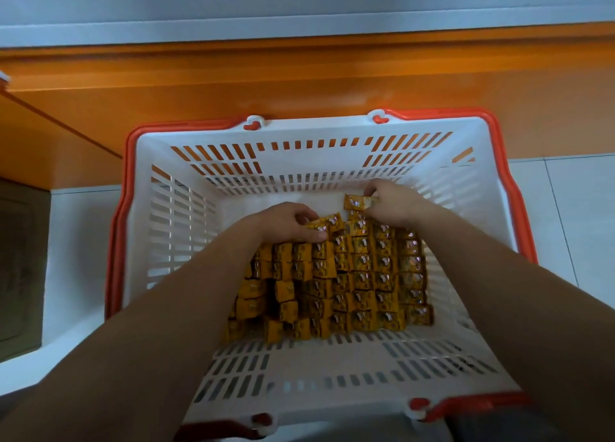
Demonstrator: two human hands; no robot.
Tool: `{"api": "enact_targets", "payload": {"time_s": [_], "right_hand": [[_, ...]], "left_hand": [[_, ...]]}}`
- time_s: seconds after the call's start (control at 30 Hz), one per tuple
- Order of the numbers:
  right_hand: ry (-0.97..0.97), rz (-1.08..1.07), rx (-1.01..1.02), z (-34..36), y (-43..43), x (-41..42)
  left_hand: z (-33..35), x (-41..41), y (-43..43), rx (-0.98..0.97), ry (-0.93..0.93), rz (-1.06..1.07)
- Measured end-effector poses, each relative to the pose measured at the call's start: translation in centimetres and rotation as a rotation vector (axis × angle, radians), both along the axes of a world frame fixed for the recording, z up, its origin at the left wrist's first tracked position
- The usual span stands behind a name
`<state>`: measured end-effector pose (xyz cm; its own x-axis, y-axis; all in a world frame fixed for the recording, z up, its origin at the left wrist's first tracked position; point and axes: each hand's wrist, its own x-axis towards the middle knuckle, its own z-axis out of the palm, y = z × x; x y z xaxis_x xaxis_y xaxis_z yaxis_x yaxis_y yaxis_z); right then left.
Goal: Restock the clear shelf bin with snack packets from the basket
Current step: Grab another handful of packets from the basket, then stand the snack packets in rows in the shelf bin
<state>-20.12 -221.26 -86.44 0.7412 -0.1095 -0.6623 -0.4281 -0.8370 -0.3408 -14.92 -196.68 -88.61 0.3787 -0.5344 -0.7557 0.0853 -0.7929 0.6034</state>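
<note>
Left hand (283, 222), right hand (394, 205) pinch partly hidden packets (355, 204).

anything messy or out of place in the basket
Slightly. The yellow snack packets in the white basket lie in neat rows on the right, but those at the lower left sit tilted and jumbled. None has spilled outside.

Dim even light, soft focus, wide-angle bowing at edges
</note>
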Motion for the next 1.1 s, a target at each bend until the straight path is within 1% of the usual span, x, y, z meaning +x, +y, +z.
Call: {"api": "enact_targets", "payload": {"time_s": [0.1, 0.23, 0.37, 0.5, 0.57, 0.63, 0.73, 0.8, 0.9, 1.0, 1.1], "right_hand": [[0.041, -0.011, 0.055, 0.2, -0.3, 0.5], [0.045, 0.042, 0.104, 0.8, -0.5, 0.6], [-0.009, 0.159, 0.057, 1.7, -0.4, 0.1], [-0.102, 0.138, 0.0, 3.7, -0.5, 0.0], [-0.096, 0.187, -0.004, 5.0, -0.3, -0.5], [-0.058, 0.232, -0.05, 5.8, -0.2, -1.2], [-0.013, 0.216, -0.096, 6.6, -0.2, -1.8], [-0.019, 0.187, -0.077, 6.9, 0.2, -2.1], [-0.045, 0.11, -0.054, 7.4, 0.8, -2.8], [-0.097, 0.109, -0.05, 9.0, 0.8, -3.3], [-0.179, -0.012, 0.05, 12.4, 0.4, -3.2]], "left_hand": [[0.1, -0.2, -0.1, 0.008, -0.029, 0.069], [0.5, -0.9, -0.1, 0.035, -0.074, 0.186], [1.5, -1.5, -0.4, 0.049, -0.175, 0.232], [3.6, -2.0, -0.8, 0.049, -0.273, 0.235], [5.1, -2.1, -1.0, 0.032, -0.3, 0.239], [6.6, -2.4, -1.1, 0.029, -0.319, 0.223], [8.4, -3.3, -1.0, 0.037, -0.366, 0.191], [9.2, -4.0, -0.9, 0.019, -0.388, 0.191], [10.2, -5.2, -0.5, -0.02, -0.382, 0.255], [11.4, -5.9, 0.0, -0.032, -0.35, 0.34], [14.2, -5.8, 0.2, -0.055, -0.31, 0.408]]}}
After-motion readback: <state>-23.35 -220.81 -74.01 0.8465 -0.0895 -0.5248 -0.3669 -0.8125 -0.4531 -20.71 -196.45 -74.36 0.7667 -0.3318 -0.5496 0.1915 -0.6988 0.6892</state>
